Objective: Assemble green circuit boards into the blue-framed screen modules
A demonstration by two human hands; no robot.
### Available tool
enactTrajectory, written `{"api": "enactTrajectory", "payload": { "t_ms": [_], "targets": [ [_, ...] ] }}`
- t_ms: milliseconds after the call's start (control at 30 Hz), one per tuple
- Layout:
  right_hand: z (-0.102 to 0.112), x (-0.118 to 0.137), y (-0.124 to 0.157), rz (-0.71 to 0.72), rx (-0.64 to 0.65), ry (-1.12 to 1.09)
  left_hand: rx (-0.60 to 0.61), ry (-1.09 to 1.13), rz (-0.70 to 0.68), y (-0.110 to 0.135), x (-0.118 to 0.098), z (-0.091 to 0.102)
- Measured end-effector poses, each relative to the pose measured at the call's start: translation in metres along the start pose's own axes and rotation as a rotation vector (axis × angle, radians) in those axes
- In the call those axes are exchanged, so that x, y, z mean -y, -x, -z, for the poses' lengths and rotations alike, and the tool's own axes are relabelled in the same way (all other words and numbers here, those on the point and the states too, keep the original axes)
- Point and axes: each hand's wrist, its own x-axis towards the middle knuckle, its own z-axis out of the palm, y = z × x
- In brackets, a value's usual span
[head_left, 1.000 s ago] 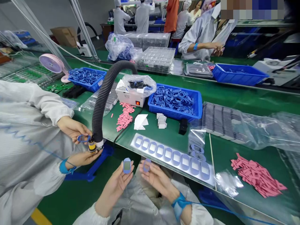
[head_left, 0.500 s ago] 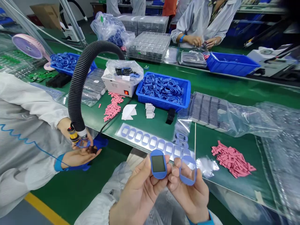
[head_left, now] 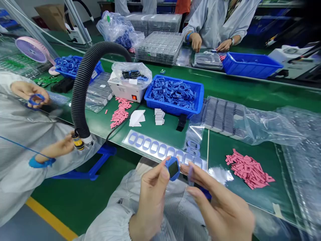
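You had turned both pieces — left hand (head_left: 151, 195) pinching the tilted blue case (head_left: 173, 169), right hand (head_left: 222, 201) gripping the ring (head_left: 191, 174) edge-on — leaving the 2 close but apart.

We look from a single camera worn on the head, facing forward and down, close above the person's own fingers (head_left: 160, 184), across the bench (head_left: 217, 147) toward a co-worker (head_left: 215, 30) farther off.
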Motion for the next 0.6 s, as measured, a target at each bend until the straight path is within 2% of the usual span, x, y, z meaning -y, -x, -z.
{"api": "enactTrajectory", "payload": {
  "t_ms": [67, 167, 333, 600],
  "targets": [
    [-0.008, 0.007, -0.003, 0.125, 0.010, 0.123, -0.002, -0.106, -0.099, -0.003, 0.006, 0.006],
    [-0.016, 0.012, -0.008, 0.206, 0.045, 0.186, 0.001, -0.200, -0.214, -0.007, 0.012, 0.013],
    [-0.017, 0.012, -0.010, 0.217, 0.046, 0.185, 0.009, -0.294, -0.319, -0.010, 0.013, 0.014],
    [-0.014, 0.008, -0.004, 0.155, 0.081, 0.123, 0.043, -0.357, -0.502, -0.009, 0.018, 0.018]
  ]
}}
